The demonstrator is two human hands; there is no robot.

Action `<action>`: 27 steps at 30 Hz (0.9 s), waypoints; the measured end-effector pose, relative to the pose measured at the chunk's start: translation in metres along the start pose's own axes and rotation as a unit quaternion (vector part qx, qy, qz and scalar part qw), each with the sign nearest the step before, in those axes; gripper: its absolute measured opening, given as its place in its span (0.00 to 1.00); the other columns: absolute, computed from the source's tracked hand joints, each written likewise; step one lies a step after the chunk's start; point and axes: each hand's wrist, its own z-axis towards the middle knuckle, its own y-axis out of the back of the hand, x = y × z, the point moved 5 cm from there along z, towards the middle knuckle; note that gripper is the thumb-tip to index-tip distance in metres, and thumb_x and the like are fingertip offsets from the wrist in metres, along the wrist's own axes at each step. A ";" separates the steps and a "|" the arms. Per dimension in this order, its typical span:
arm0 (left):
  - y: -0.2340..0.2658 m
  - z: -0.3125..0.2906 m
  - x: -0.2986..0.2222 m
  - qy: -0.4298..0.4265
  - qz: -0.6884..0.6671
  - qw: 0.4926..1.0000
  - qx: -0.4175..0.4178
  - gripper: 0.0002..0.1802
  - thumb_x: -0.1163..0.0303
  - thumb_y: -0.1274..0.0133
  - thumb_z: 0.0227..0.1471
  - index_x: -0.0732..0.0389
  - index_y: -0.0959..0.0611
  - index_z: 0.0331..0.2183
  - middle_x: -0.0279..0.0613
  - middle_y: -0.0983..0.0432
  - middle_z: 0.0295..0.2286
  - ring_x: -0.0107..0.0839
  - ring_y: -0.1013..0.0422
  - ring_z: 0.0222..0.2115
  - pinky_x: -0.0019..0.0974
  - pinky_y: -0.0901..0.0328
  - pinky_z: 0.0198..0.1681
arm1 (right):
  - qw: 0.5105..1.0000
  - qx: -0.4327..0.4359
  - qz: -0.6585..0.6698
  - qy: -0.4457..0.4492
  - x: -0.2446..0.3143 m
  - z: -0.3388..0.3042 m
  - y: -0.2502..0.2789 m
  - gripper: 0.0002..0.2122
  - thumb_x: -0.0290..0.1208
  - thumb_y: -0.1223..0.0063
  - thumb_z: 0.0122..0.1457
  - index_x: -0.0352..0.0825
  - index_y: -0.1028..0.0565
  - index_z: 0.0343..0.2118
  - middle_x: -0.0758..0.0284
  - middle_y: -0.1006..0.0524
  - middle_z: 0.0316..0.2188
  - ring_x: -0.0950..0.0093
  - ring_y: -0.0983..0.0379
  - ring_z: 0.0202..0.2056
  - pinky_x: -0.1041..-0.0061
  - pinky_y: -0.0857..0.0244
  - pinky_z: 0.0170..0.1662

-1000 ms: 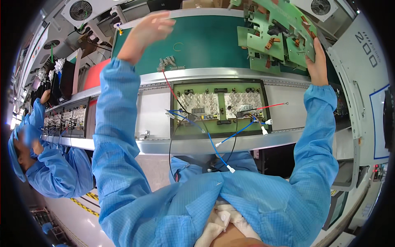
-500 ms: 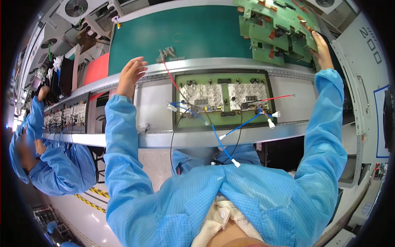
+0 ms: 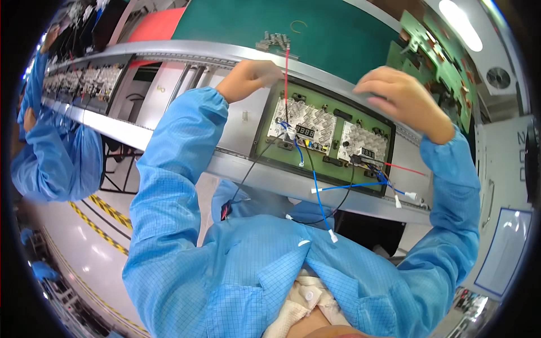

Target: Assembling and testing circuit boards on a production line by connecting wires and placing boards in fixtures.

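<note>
Right hand (image 3: pixel 403 98) is leaving the green boards (image 3: pixel 443 69), fingers loosely spread, empty; a black frame (image 3: pixel 265 121) is lying by left hand (image 3: pixel 251 79) fingers, half-curled (too blurry to tell their hold).

From the tray (image 3: pixel 358 172), 12 o'clock is open across the green mat (image 3: pixel 338 42). Metal pieces (image 3: pixel 273 41) at 11 o'clock and stacked boards (image 3: pixel 453 79) at 2 narrow it. A red wire (image 3: pixel 286 70) crosses the rim at 11, a blue wire (image 3: pixel 323 210) at 6; the bench (image 3: pixel 234 135) at 9 leaves room around a small coil (image 3: pixel 244 116).
</note>
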 end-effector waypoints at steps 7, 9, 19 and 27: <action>-0.033 0.003 -0.036 -0.083 0.178 0.980 0.008 0.05 0.73 0.44 0.51 0.60 0.19 0.33 0.35 0.24 0.27 0.27 0.30 0.26 0.30 0.36 0.27 | 0.991 0.029 -0.003 0.132 0.002 0.041 -0.072 0.08 0.28 0.41 0.48 0.38 0.23 0.32 0.70 0.28 0.29 0.68 0.30 0.33 0.68 0.35 0.38; -0.036 0.009 -0.050 -0.091 0.235 0.968 0.014 0.05 0.74 0.44 0.50 0.60 0.19 0.33 0.37 0.23 0.28 0.31 0.28 0.28 0.31 0.34 0.28 | 0.990 0.020 -0.035 0.133 0.005 0.034 -0.071 0.06 0.29 0.39 0.46 0.39 0.23 0.29 0.71 0.29 0.27 0.70 0.32 0.33 0.69 0.36 0.38; -0.170 0.023 -0.140 -0.081 0.253 0.964 0.022 0.05 0.73 0.44 0.50 0.60 0.19 0.33 0.39 0.21 0.28 0.34 0.25 0.28 0.33 0.31 0.31 | 0.994 0.004 -0.018 0.110 0.018 -0.119 -0.027 0.04 0.30 0.39 0.46 0.40 0.24 0.26 0.73 0.30 0.25 0.72 0.33 0.31 0.70 0.38 0.34; -0.183 0.027 -0.148 -0.076 0.261 0.962 0.011 0.06 0.74 0.44 0.50 0.60 0.18 0.34 0.39 0.21 0.28 0.33 0.25 0.27 0.32 0.31 0.31 | 0.995 0.020 0.009 0.097 0.024 -0.140 -0.010 0.05 0.29 0.39 0.46 0.39 0.25 0.25 0.73 0.30 0.27 0.72 0.33 0.33 0.71 0.39 0.35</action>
